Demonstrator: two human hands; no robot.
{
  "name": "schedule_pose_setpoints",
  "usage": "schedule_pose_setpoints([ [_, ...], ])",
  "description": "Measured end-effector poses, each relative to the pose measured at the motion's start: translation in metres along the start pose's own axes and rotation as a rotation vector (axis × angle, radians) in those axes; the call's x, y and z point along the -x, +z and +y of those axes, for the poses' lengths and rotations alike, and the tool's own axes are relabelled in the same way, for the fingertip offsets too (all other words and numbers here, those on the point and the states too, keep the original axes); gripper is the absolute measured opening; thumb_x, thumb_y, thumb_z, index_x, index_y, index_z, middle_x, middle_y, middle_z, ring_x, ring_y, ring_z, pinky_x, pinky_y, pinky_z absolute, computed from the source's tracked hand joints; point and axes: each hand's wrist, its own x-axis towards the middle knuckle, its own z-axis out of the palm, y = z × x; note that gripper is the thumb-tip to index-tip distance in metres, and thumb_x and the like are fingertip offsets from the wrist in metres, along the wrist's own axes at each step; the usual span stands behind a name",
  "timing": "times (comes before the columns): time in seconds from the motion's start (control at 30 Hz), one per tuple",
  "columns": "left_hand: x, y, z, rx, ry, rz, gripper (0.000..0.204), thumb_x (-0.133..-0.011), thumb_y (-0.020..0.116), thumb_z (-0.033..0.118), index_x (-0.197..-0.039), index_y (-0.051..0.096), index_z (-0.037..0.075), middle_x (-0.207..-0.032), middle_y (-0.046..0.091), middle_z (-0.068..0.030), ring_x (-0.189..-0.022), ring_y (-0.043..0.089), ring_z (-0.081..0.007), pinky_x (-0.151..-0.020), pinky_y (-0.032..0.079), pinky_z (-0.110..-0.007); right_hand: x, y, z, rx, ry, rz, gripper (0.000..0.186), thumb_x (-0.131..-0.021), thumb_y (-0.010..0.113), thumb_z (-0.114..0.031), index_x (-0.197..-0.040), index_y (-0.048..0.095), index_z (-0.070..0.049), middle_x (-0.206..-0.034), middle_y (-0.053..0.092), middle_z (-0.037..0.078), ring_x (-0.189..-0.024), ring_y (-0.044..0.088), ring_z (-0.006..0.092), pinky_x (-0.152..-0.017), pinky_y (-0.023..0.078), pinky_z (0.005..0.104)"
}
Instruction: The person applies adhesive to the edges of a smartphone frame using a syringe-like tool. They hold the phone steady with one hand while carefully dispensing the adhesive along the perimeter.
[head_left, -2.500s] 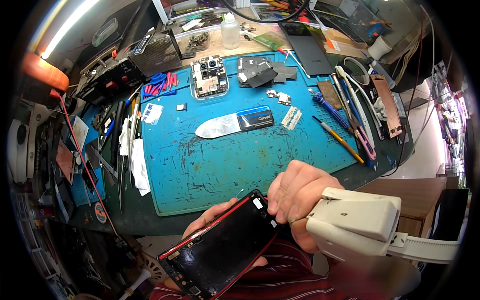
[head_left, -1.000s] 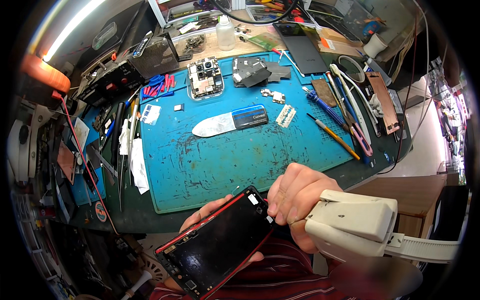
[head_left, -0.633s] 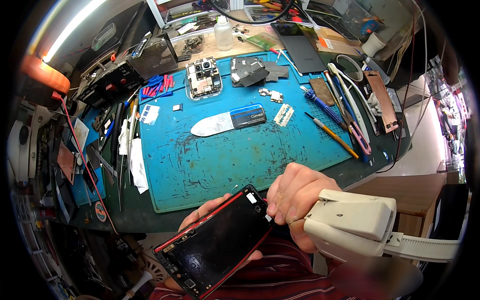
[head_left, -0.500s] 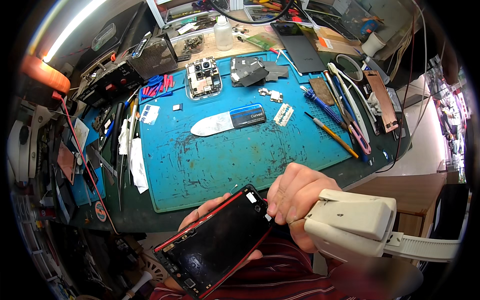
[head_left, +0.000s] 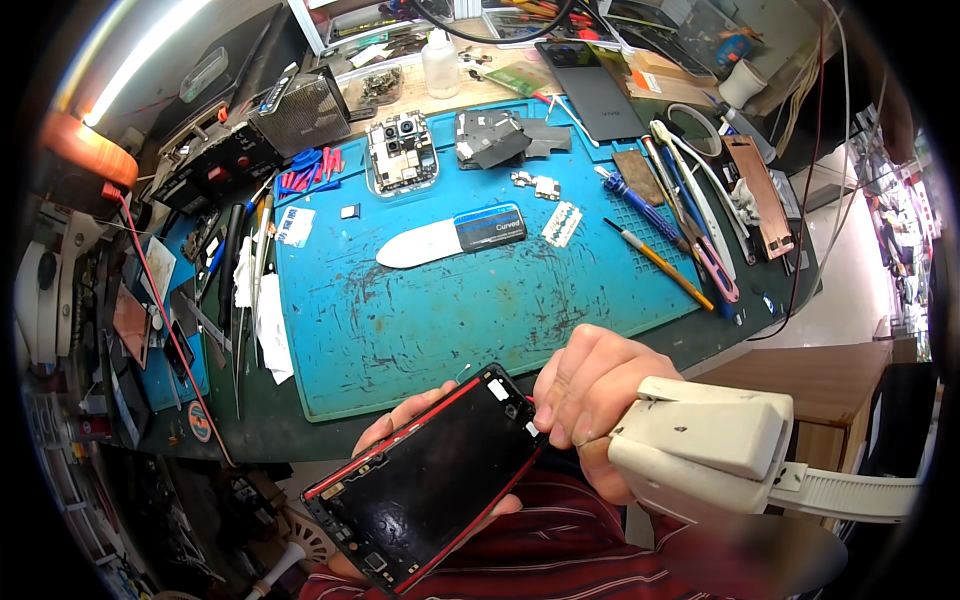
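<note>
A black phone screen panel with a red frame (head_left: 425, 480) is held close to my body, below the near edge of the blue work mat (head_left: 450, 320). My left hand (head_left: 400, 430) supports it from underneath, fingertips showing past its upper edge. My right hand (head_left: 585, 390) grips the panel's upper right corner with curled fingers. A bulky off-white device (head_left: 705, 445) with a ribbed strap sits on my right wrist. On the mat lie a white and blue flat pry tool (head_left: 455, 238) and an opened phone body (head_left: 402, 150).
Grey shield parts (head_left: 495, 135) and small metal pieces (head_left: 545, 185) lie at the mat's far side. Screwdrivers and tweezers (head_left: 665, 225) sit at the right. A dark phone (head_left: 585, 75), a white bottle (head_left: 440, 60), blue and red picks (head_left: 310, 165) and hand tools (head_left: 245, 270) surround the mat.
The panel has shifted slightly in my hands and tilted a little; both hands kept their grip. Nothing on the mat moved.
</note>
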Motion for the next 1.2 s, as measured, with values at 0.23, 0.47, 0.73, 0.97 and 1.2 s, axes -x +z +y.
schedule_pose_setpoints([
  [0.23, -0.003, 0.001, 0.012, 0.09, -0.042, 0.1, 0.063, -0.085, 0.071, 0.06, -0.138, 0.058, 0.028, -0.146, 0.053, 0.0024, -0.14, 0.041, -0.0185, -0.118, 0.029, -0.037, 0.0, 0.0, -0.003, 0.005, 0.012, -0.006, 0.012, -0.089, 0.066, -0.002, -0.091, 0.057, -0.01, -0.083, 0.058, 0.005, -0.074, 0.056, 0.0164, -0.064, 0.051, 0.0303],
  [0.47, -0.007, 0.007, 0.015, 0.414, -0.032, 0.174, 0.059, -0.083, 0.078, 0.049, -0.132, 0.062, 0.022, -0.137, 0.061, -0.0004, -0.134, 0.048, -0.0195, -0.117, 0.034, -0.036, -0.001, -0.005, -0.004, 0.027, 0.014, -0.039, 0.013, -0.089, 0.07, -0.005, -0.089, 0.058, -0.011, -0.081, 0.06, 0.004, -0.074, 0.057, 0.0166, -0.064, 0.052, 0.0303],
  [0.73, -0.004, 0.009, 0.013, 0.36, -0.009, 0.194, 0.06, -0.082, 0.078, 0.05, -0.133, 0.062, 0.022, -0.139, 0.058, -0.0016, -0.136, 0.046, -0.0205, -0.116, 0.033, -0.037, 0.0, -0.002, -0.01, 0.023, 0.05, -0.019, 0.014, -0.088, 0.072, -0.006, -0.088, 0.058, -0.011, -0.08, 0.06, 0.003, -0.073, 0.057, 0.0166, -0.064, 0.052, 0.0303],
  [0.97, -0.005, -0.009, 0.012, -0.218, 0.051, -0.051, 0.115, -0.065, 0.093, 0.047, -0.15, 0.021, 0.018, -0.15, 0.04, -0.0069, -0.14, 0.042, -0.0207, -0.119, 0.026, -0.043, 0.002, -0.006, -0.01, 0.037, 0.031, -0.042, 0.013, -0.089, 0.069, -0.004, -0.091, 0.057, -0.01, -0.082, 0.059, 0.004, -0.074, 0.057, 0.0164, -0.064, 0.052, 0.0299],
  [1.2, -0.004, -0.008, 0.017, -0.247, 0.055, -0.013, 0.118, -0.063, 0.096, 0.041, -0.15, 0.019, 0.017, -0.149, 0.04, -0.0096, -0.139, 0.043, -0.0239, -0.118, 0.031, -0.044, 0.001, -0.005, -0.011, 0.039, 0.027, -0.047, 0.013, -0.089, 0.068, -0.002, -0.091, 0.057, -0.01, -0.083, 0.059, 0.004, -0.074, 0.056, 0.0162, -0.065, 0.052, 0.0299],
])
